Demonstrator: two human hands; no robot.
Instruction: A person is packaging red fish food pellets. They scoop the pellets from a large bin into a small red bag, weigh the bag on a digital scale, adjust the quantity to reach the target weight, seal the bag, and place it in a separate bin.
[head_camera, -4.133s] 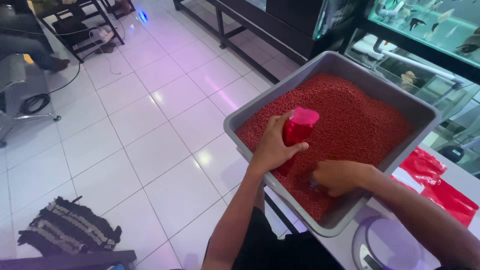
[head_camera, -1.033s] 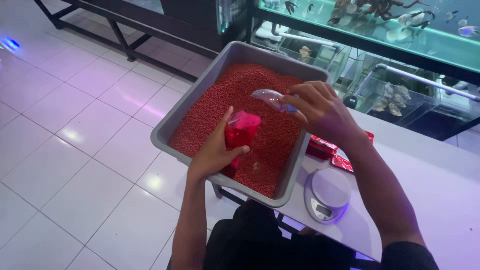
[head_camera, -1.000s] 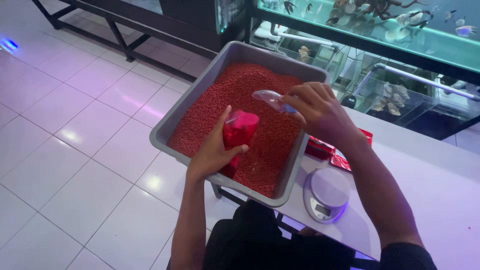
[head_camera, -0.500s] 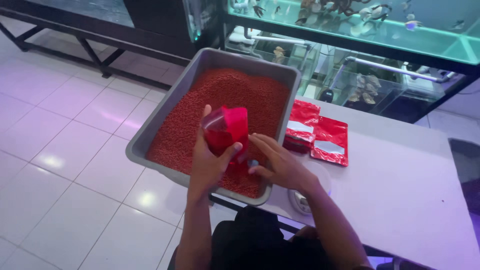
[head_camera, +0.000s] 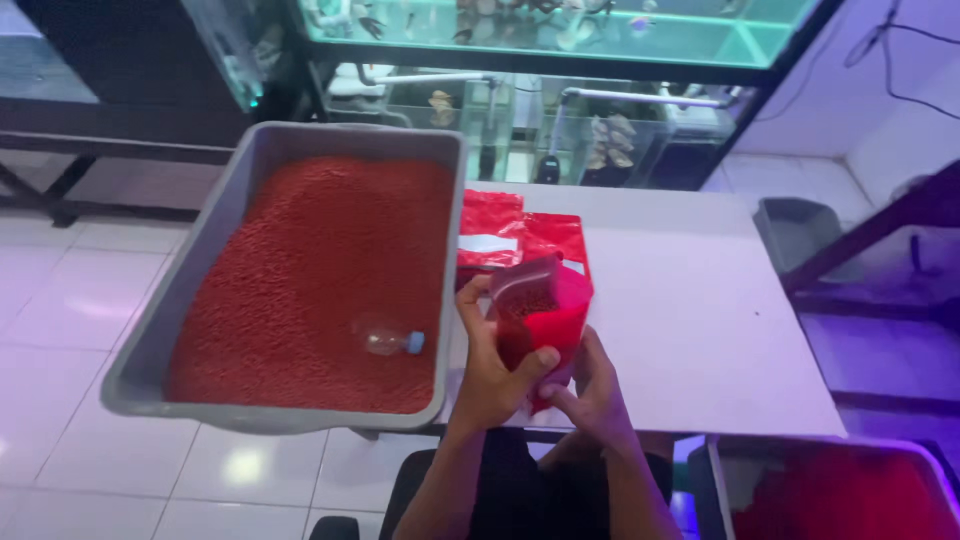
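My left hand (head_camera: 490, 375) and my right hand (head_camera: 590, 390) both hold a small red pouch (head_camera: 540, 305) upright over the white table (head_camera: 700, 320). The pouch's mouth is open and red granules show inside it. The left hand grips its left side, the right hand supports it from below on the right. To the left stands a grey tub (head_camera: 200, 260) filled with red granules. A clear scoop with a blue end (head_camera: 388, 340) lies in the granules near the tub's right wall.
Flat red pouches (head_camera: 495, 225) lie on the table behind the held one. Glass aquariums (head_camera: 560, 30) line the back. A second tub with red granules (head_camera: 830, 490) shows at the bottom right, a dark bin (head_camera: 795, 225) on the right. White tiled floor lies to the left.
The pouch has come out of the tub and over the table, now held in both hands. The scoop has left my right hand and lies in the granules. The view has swung right.
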